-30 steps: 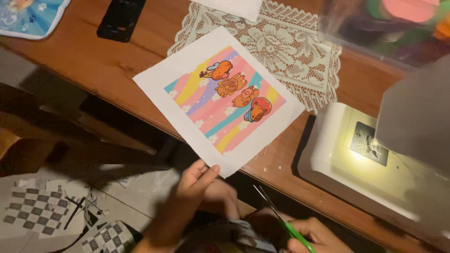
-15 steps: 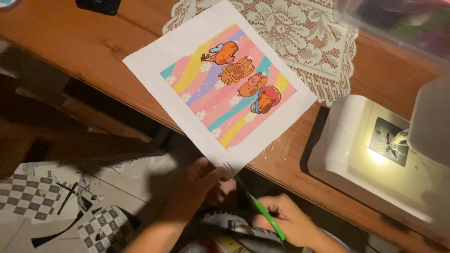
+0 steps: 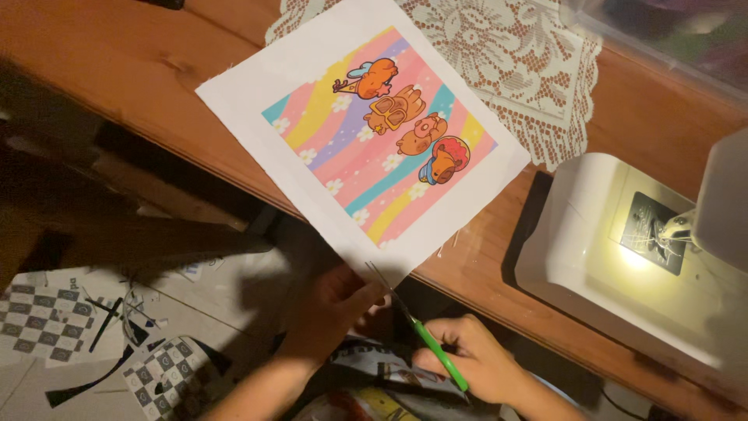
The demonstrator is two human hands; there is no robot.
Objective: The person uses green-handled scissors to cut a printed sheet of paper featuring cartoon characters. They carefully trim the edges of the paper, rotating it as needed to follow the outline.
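The room is dim, lit mostly by the small lamp on the sewing machine, and below the desk edge the floor (image 3: 195, 312) is strewn with checkered scraps (image 3: 47, 323) and dark offcuts.

Nearest to me, the right hand (image 3: 475, 366) is clenched around the green handles of the scissors (image 3: 425, 339), blades angled up and away so their tips meet the lowest corner of the fabric (image 3: 366, 148). The left hand (image 3: 335, 308) sits just beside them, its fingers (image 3: 372, 295) pinching that same corner from below; held that way, the overhanging edge looks to be kept taut and steady for the blades.

The fabric itself is a white sheet printed with pastel stripes, daisies and small orange animals. It lies turned at a slant on the wooden desk (image 3: 117, 54), its near corner hanging off the edge where both hands can reach it without lifting the whole piece.

To the right stands the white sewing machine (image 3: 623, 257), its lit needle plate glowing. Farther back, a lace doily (image 3: 514, 70) lies partly under the fabric's far edge.
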